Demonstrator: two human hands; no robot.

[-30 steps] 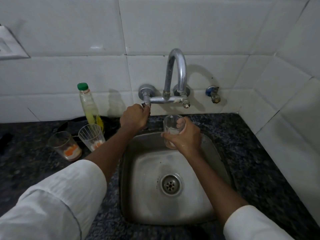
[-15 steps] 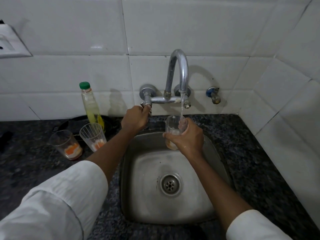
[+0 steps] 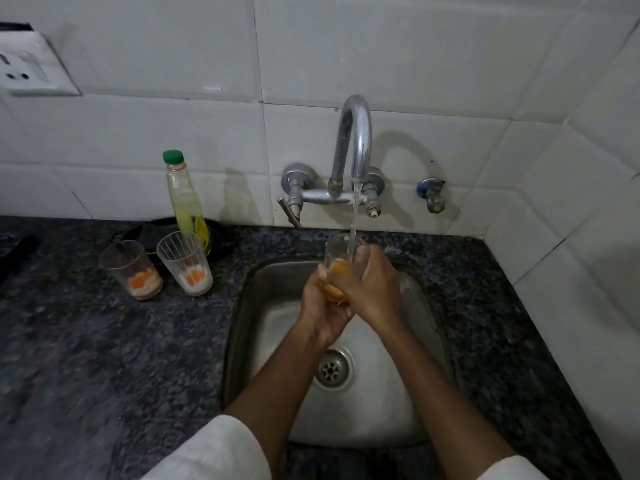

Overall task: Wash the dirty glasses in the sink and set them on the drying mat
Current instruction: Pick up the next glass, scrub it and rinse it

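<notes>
A clear glass (image 3: pixel 341 252) with orange and white residue is held upright over the steel sink (image 3: pixel 426 386), under the running tap (image 3: pixel 355 143). Water streams into it. My right hand (image 3: pixel 372 289) wraps its right side and my left hand (image 3: pixel 320 306) cups its left side and bottom. Two more dirty glasses stand on the dark counter to the left: a smooth glass (image 3: pixel 130 270) and a ribbed glass (image 3: pixel 185 263), each with orange and white dregs.
A green-capped bottle of yellow liquid (image 3: pixel 183 199) stands behind the glasses on a black dish (image 3: pixel 221 239). The tap lever (image 3: pixel 289 213) sticks out at the left of the faucet. A blue-handled valve (image 3: pixel 431 195) is on the tiled wall. A wall socket (image 3: pixel 31 69) sits top left.
My left hand has let go of the tap lever and come down onto the glass beside my right hand. Water went from off to a steady stream into the glass.
</notes>
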